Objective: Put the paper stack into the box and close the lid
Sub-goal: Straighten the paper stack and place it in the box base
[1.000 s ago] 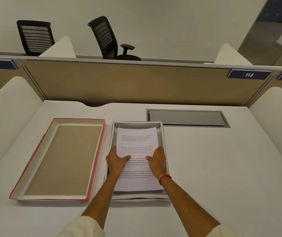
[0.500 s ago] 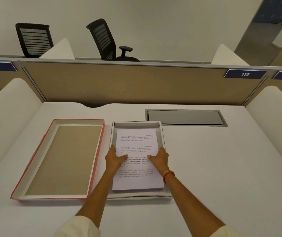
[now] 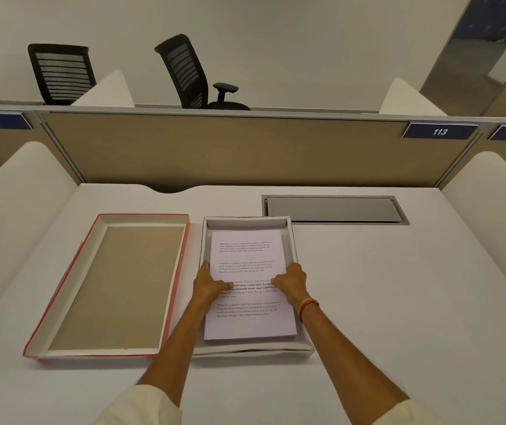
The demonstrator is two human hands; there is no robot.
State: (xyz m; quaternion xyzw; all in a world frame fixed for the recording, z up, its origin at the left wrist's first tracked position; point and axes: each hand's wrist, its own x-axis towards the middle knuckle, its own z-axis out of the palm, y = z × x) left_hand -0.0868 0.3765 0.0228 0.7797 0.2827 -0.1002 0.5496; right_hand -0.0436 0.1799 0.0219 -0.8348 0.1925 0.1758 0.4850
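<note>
A white paper stack with printed text lies inside the open white box at the middle of the desk. My left hand grips the stack's left edge, thumb on top. My right hand, with an orange band at the wrist, grips the right edge the same way. The stack's near end sits close to the box's front wall. The red-edged lid lies upside down on the desk just left of the box, its brown inside facing up.
A grey cable hatch is set into the desk behind and right of the box. A tan partition closes the back, white dividers flank both sides. Two black chairs stand beyond the partition.
Both hands have slid from the top of the sheet out to the stack's side edges, and the stack has settled a little lower in the box.
</note>
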